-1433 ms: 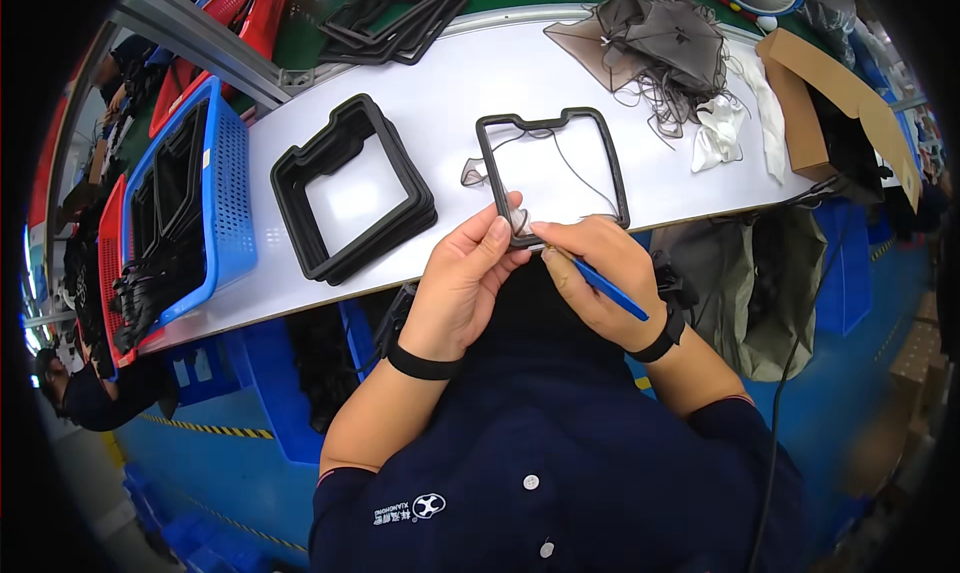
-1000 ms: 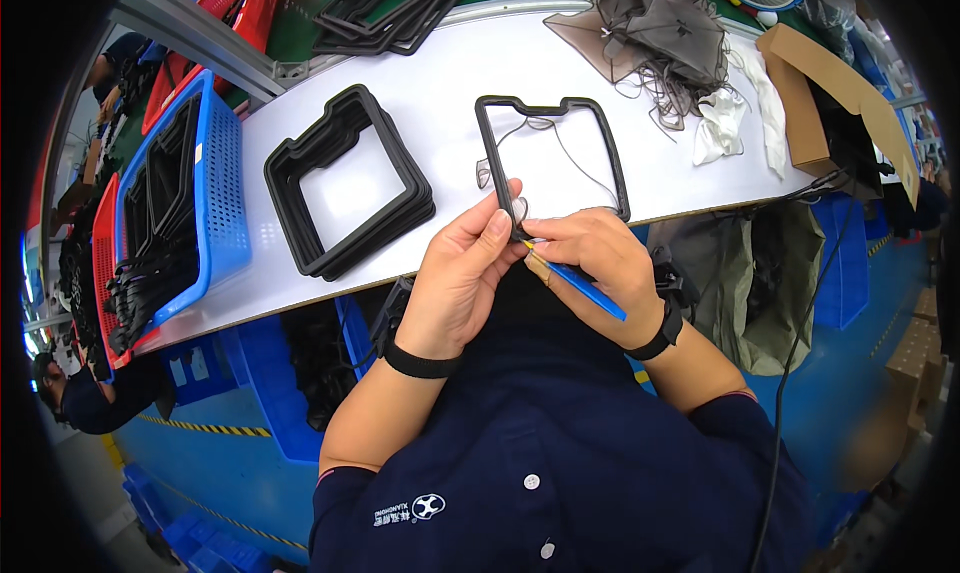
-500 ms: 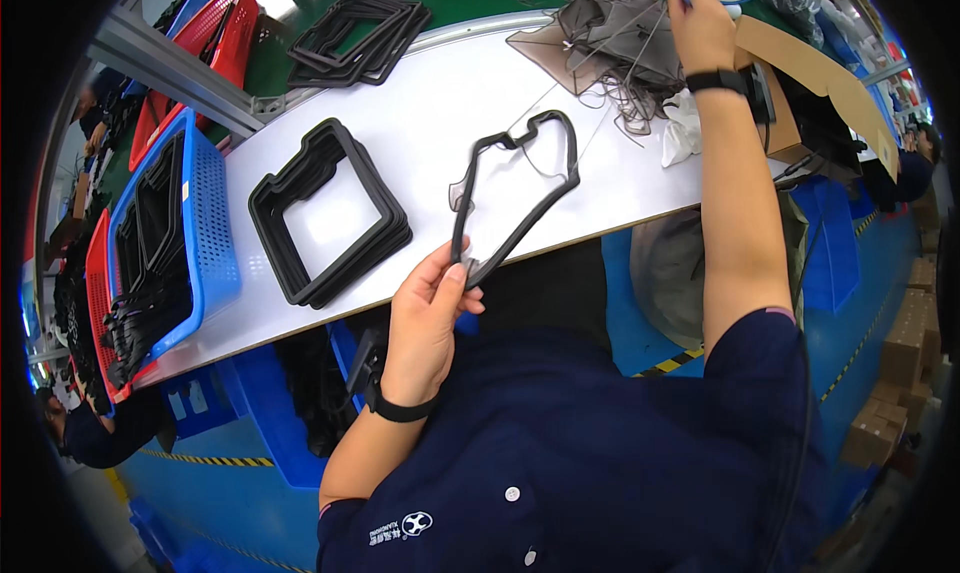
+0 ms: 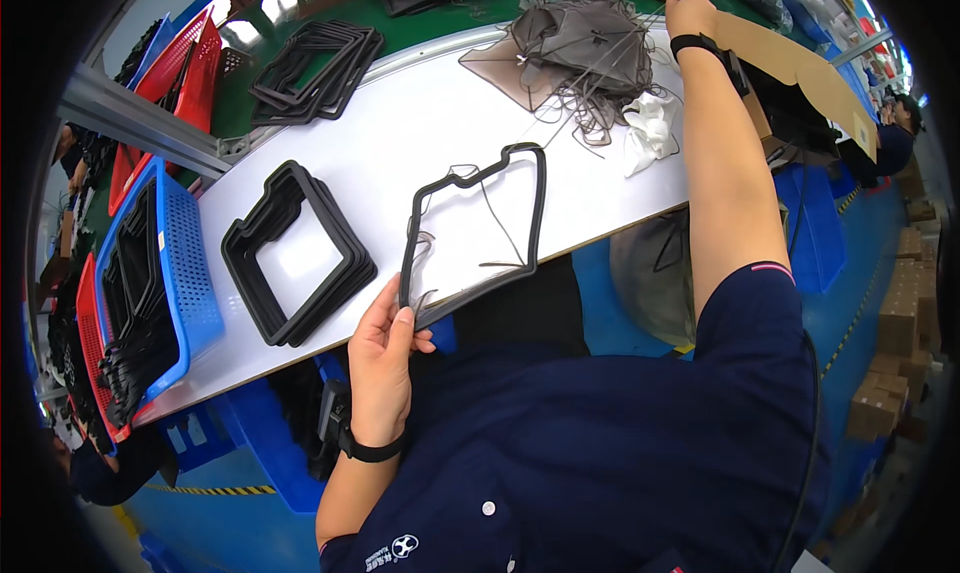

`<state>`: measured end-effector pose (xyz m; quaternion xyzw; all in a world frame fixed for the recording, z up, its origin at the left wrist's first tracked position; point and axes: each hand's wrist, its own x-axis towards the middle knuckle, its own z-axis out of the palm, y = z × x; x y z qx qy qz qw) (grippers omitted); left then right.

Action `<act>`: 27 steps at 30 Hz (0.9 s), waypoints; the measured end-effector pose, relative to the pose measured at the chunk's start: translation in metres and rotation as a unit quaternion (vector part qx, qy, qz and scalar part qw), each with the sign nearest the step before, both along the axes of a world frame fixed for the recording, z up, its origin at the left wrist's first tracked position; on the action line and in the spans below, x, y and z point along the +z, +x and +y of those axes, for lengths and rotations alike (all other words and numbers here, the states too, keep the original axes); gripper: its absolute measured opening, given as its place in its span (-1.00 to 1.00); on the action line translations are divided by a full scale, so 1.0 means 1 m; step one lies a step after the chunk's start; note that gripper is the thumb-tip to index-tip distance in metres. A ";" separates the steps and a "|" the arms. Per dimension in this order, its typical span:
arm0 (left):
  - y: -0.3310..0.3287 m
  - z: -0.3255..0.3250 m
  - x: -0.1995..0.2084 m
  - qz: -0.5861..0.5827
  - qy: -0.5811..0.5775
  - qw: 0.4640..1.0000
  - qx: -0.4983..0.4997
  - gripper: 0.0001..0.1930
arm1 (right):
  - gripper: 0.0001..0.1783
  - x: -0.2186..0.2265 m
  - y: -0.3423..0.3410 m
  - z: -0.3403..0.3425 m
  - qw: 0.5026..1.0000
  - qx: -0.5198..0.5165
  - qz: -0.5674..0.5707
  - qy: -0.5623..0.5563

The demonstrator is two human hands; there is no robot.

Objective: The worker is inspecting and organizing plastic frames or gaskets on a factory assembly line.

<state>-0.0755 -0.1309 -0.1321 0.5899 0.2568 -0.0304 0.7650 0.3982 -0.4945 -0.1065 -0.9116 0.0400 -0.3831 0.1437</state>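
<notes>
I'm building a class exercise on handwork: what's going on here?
A person's left hand grips a black frame by its near left corner, at the near edge of a white table. The right hand is stretched out beside a pile of grey mesh; what it holds is unclear. A stack of similar frames sits further left.

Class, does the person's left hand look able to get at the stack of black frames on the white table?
Probably yes: nothing visible stands between the left hand and the stack of black frames close by. Its grip on a single black frame, though, may need freeing first.
</notes>
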 end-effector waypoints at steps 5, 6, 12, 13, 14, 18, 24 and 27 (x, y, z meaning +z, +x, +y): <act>0.006 -0.014 0.019 -0.047 0.105 0.993 -0.031 -0.40 | -0.86 0.014 -0.084 0.044 0.928 0.359 0.078 0.051; 0.005 -0.017 0.024 -0.043 0.131 0.990 -0.035 -0.42 | -0.88 0.019 -0.119 0.060 0.890 0.422 0.132 0.110; 0.026 -0.038 0.027 -0.185 0.184 0.928 -0.266 -0.53 | -0.88 -0.002 -0.237 0.089 0.784 0.556 0.266 0.072; 0.034 -0.049 0.028 -0.239 0.256 0.884 -0.309 -0.52 | -0.88 -0.011 -0.237 0.088 0.784 0.557 0.266 0.071; 0.041 -0.059 0.025 -0.270 0.312 0.851 -0.326 -0.46 | -0.87 -0.020 -0.235 0.088 0.792 0.560 0.240 0.042; 0.052 -0.090 0.006 -0.283 0.493 0.741 -0.357 -0.27 | -0.90 -0.015 -0.227 0.097 0.798 0.524 0.284 0.087; 0.055 -0.092 -0.013 -0.280 0.549 0.692 -0.375 -0.21 | -0.80 0.015 -0.110 0.088 0.827 0.484 0.174 0.230; 0.058 -0.096 -0.011 -0.286 0.560 0.688 -0.361 -0.27 | -0.78 0.026 -0.058 0.075 0.946 0.303 0.075 0.082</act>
